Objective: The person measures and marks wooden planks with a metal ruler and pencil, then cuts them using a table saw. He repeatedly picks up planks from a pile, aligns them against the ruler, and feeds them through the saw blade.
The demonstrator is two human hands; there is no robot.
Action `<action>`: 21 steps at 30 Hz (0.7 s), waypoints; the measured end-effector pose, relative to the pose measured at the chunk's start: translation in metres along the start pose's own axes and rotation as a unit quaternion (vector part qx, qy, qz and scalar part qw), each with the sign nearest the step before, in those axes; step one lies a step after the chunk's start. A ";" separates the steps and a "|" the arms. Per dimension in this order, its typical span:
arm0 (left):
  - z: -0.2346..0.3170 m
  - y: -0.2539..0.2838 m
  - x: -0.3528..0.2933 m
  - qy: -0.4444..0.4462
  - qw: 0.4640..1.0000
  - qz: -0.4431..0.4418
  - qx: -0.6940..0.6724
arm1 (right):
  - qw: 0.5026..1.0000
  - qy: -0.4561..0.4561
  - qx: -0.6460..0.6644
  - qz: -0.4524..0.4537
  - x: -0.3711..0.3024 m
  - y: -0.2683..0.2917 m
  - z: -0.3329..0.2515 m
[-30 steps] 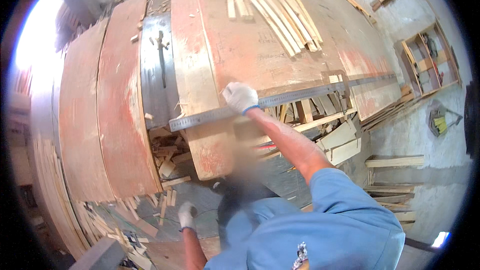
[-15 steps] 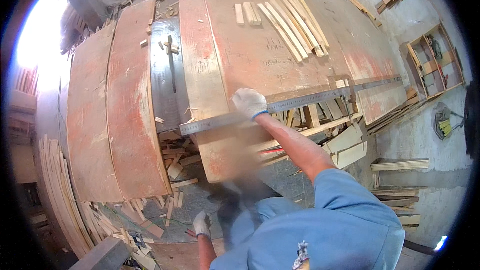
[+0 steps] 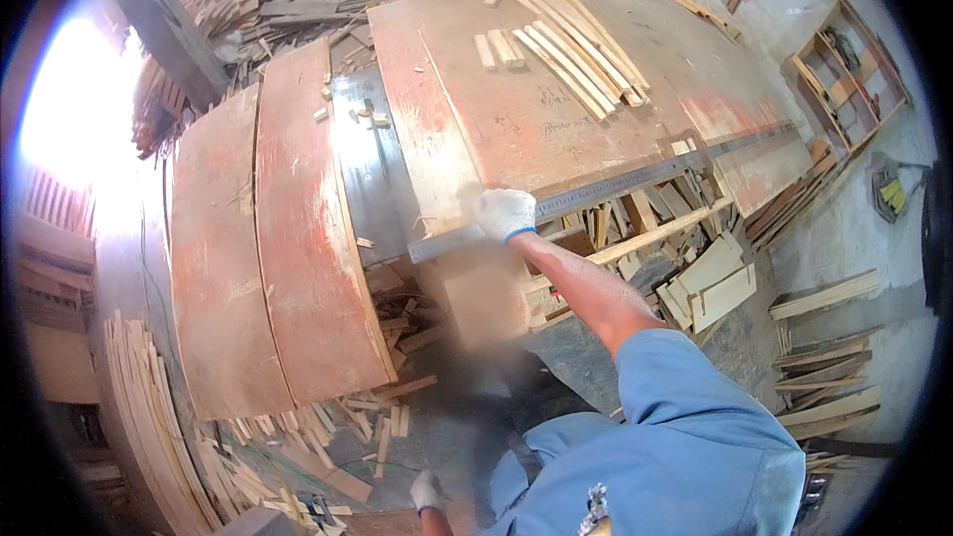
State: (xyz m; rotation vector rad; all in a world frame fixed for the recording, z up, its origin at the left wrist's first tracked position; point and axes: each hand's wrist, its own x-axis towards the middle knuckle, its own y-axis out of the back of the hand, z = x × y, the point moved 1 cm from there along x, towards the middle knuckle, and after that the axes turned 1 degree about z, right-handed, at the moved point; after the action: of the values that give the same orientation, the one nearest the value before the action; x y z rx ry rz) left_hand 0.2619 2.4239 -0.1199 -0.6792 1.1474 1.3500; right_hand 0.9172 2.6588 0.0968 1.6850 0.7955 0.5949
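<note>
My right hand (image 3: 508, 214), in a white glove with a blue cuff, is closed over a long metal ruler (image 3: 615, 182) with scale marks, near its left end. The ruler runs along the front edge of a wide reddish-brown board top (image 3: 516, 109). Low at the bottom edge, my left hand (image 3: 427, 489) hangs in a white glove, away from the table; its fingers are too small and blurred to read. Left of the board top lies a bare metal plate (image 3: 372, 179) with small wood offcuts (image 3: 369, 119) on it.
Pale wood strips (image 3: 576, 50) lie on the far part of the top. Two long reddish panels (image 3: 308, 228) stand left of the metal plate. Scrap wood (image 3: 328, 437) litters the floor, and long strips (image 3: 149, 417) lean at the far left. A shelf box (image 3: 854, 79) is on the right wall.
The view has turned, shifting the scene. My right hand is somewhat closer to the ruler's left end. My left hand sits lower in view. A dark bar on the metal plate no longer shows.
</note>
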 end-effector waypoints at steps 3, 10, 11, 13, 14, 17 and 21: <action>0.011 0.027 0.003 -0.345 0.727 -0.078 0.588 | 1.000 0.005 0.009 0.023 0.011 -0.017 0.003; 0.092 -0.073 -0.024 -0.311 0.859 -0.078 0.398 | 1.000 -0.008 0.010 0.000 0.008 -0.008 0.005; 0.129 -0.112 -0.054 -0.310 0.856 -0.077 0.406 | 1.000 -0.007 0.020 -0.009 0.007 -0.010 0.012; 0.184 -0.173 -0.120 -0.358 0.892 -0.053 0.271 | 0.999 0.003 0.046 -0.024 0.006 -0.003 0.015; 0.207 -0.197 -0.142 -0.399 0.874 -0.033 0.277 | 0.993 0.011 0.112 -0.018 0.007 0.006 0.014; 0.259 -0.264 -0.183 -0.517 0.800 0.015 0.305 | 0.967 0.007 0.250 0.048 0.027 0.009 0.045; 0.300 -0.342 -0.192 -0.658 0.676 0.029 0.330 | 0.932 -0.052 0.186 0.306 0.121 -0.020 0.220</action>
State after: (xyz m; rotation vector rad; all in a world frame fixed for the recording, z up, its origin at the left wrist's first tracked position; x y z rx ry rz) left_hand 0.6902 2.5658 0.0799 0.8379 0.3176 0.9382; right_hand 1.1537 2.6154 0.0208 2.3192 0.2977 0.8002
